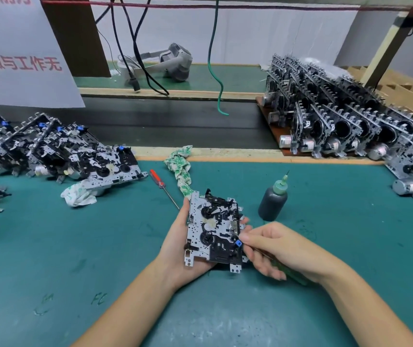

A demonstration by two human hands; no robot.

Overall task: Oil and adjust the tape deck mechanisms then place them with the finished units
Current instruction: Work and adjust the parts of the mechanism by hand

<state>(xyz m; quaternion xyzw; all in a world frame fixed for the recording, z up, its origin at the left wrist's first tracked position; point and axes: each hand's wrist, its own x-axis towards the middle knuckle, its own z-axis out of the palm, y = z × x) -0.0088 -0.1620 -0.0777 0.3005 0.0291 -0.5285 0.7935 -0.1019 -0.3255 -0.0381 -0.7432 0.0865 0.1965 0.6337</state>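
The tape deck mechanism (213, 227) lies face up in the left hand (178, 246), whose palm cups it from below just above the green desk (75, 259), fingers curling round its far edge. The right hand (273, 249) pinches a thin green-handled tool (288, 271), its tip hidden at the mechanism's right edge near a small blue part (238, 243). Just beyond stands a dark oil bottle (273, 200) with a needle nozzle. A red-handled screwdriver (163, 185) and a green-patterned rag (181, 169) lie further back. A cluster of mechanisms (50, 149) sits at the left, and rows of upright units (350, 123) stand at the right
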